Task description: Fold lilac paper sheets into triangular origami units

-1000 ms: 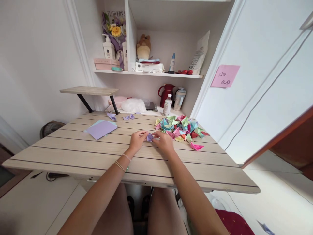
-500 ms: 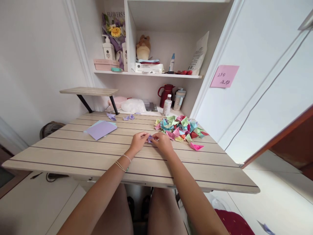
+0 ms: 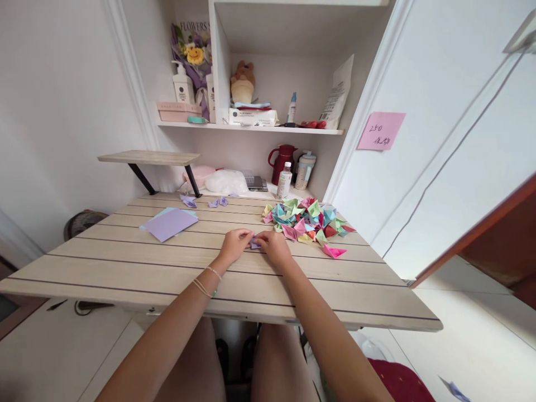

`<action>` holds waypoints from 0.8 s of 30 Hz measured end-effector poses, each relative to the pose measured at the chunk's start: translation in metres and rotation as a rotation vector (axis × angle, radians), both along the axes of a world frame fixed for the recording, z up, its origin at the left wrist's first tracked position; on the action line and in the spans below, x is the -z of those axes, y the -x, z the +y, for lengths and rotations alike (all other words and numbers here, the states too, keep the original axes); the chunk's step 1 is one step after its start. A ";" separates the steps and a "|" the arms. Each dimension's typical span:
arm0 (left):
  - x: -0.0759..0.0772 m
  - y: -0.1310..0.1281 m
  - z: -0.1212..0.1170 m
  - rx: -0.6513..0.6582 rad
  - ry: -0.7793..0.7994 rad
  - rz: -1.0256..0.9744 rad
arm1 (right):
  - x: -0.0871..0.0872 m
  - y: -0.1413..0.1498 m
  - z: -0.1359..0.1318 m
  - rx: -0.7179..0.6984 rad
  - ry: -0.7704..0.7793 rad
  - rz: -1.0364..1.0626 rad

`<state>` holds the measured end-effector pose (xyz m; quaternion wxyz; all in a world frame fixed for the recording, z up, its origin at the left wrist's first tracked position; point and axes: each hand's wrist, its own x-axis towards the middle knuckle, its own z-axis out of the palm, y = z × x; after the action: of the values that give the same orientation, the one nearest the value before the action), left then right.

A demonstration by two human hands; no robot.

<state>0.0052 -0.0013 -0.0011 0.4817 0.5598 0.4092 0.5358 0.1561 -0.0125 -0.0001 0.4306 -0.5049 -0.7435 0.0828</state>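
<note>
Between my hands, low over the wooden table (image 3: 176,273), is a small piece of folded purple paper (image 3: 254,244). My left hand (image 3: 235,244) pinches its left side, and my right hand (image 3: 273,245) grips its right side; the fingers cover most of it. Just right of my right hand lies a heap of folded paper boats (image 3: 302,219) in many colours. A single bright pink paper boat (image 3: 334,252) sits apart at the heap's front. To the left is a small stack of purple and light blue paper sheets (image 3: 171,224).
Several folded purple papers (image 3: 218,202) lie at the table's back left, near a small raised wooden shelf (image 3: 151,158). Behind the heap stand a clear bottle (image 3: 284,181), a dark red jug (image 3: 283,162) and a tumbler (image 3: 305,170). A pink note (image 3: 381,131) hangs on the right wall.
The purple paper sits slightly lower between my fingers and shows a little more of its lower edge. Both hands keep their pinch, and the whole view has shifted slightly.
</note>
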 end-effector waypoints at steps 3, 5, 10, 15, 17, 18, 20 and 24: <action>0.000 0.006 0.006 -0.063 0.033 -0.064 | -0.002 -0.006 0.002 0.060 0.003 0.118; -0.001 0.012 0.013 -0.123 0.053 -0.119 | -0.001 -0.010 0.004 0.115 0.046 0.349; -0.004 0.044 0.043 -0.348 0.084 -0.213 | 0.009 -0.004 0.007 0.207 0.240 0.831; -0.012 0.095 0.085 -0.620 0.044 -0.249 | 0.008 0.019 0.000 0.104 0.268 0.734; -0.016 0.111 0.102 -0.717 0.019 -0.255 | 0.004 0.027 -0.004 0.040 0.245 0.628; -0.018 0.118 0.110 -0.759 0.007 -0.260 | 0.002 0.030 -0.005 -0.010 0.247 0.583; -0.021 0.129 0.126 -0.822 -0.015 -0.268 | 0.000 0.033 -0.006 -0.070 0.265 0.548; -0.028 0.139 0.152 -0.856 -0.040 -0.249 | 0.003 0.031 -0.001 -0.042 0.295 0.560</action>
<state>-0.1341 0.1505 0.0273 0.2514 0.2802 0.5325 0.7581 0.1249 -0.0131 -0.0033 0.5389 -0.5041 -0.5863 0.3343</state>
